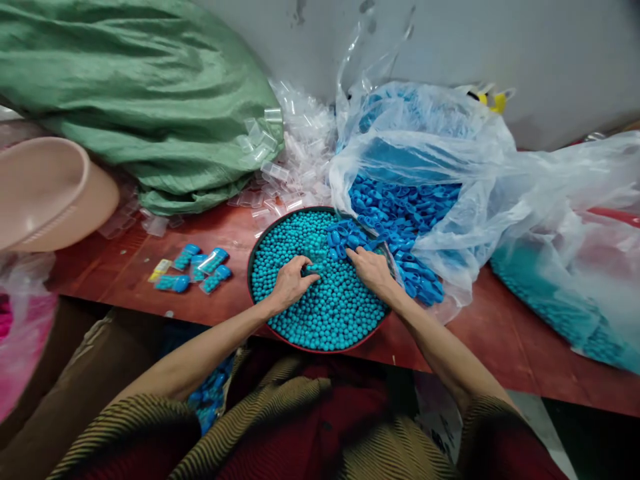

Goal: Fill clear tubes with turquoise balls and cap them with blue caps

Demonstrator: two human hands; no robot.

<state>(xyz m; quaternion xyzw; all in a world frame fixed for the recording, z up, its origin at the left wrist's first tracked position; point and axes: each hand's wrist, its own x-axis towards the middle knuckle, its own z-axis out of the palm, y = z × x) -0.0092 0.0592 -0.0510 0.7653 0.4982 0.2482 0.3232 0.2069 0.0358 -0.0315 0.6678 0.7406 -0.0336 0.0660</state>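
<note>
A round tray point(251, 267) with a dark red rim is filled with turquoise beads point(320, 320). Over the beads, my left hand point(291, 283) is closed in a pinch around a small clear tube point(312, 269) that appears to have beads in it. My right hand point(373, 272) has its fingertips closed on a blue plastic cap at the near edge of a small heap of blue caps point(345, 235). That heap lies on the beads at the tray's right side. Exactly how the fingertips grip the cap is partly hidden.
Bead-filled tubes with blue caps point(215, 259) lie left on the red table point(125, 280). Behind are loose clear tubes point(300, 147), a green sack point(200, 100) and an open plastic bag point(480, 167) of blue caps. A pink basin point(50, 193) stands far left; bagged beads point(560, 307) lie right.
</note>
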